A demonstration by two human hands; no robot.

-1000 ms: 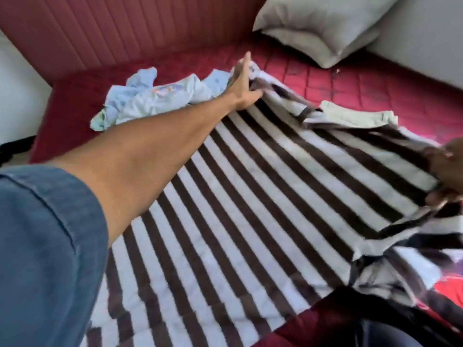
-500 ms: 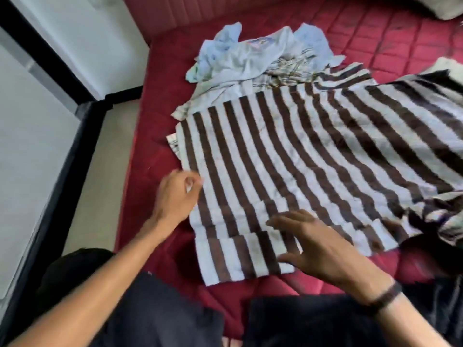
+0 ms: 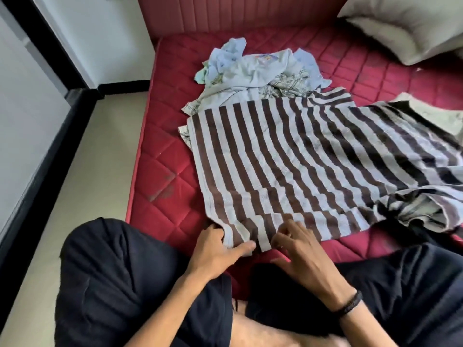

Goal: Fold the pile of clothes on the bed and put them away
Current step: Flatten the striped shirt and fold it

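The striped shirt [image 3: 300, 159] lies spread flat across the red mattress [image 3: 162, 176], its near corner right in front of the person's knees. The left hand [image 3: 218, 249] grips that corner — thumb on top, fingers tucked under the hem. The right hand [image 3: 298, 249] sits just beside it, fingertips curled onto the fabric edge; it looks like a pinch, though the blur makes that hard to confirm. Behind the shirt sits the crumpled pile of clothes [image 3: 258, 73] — pale blue and checked pieces. A pillow [image 3: 406, 23] rests at the far corner.
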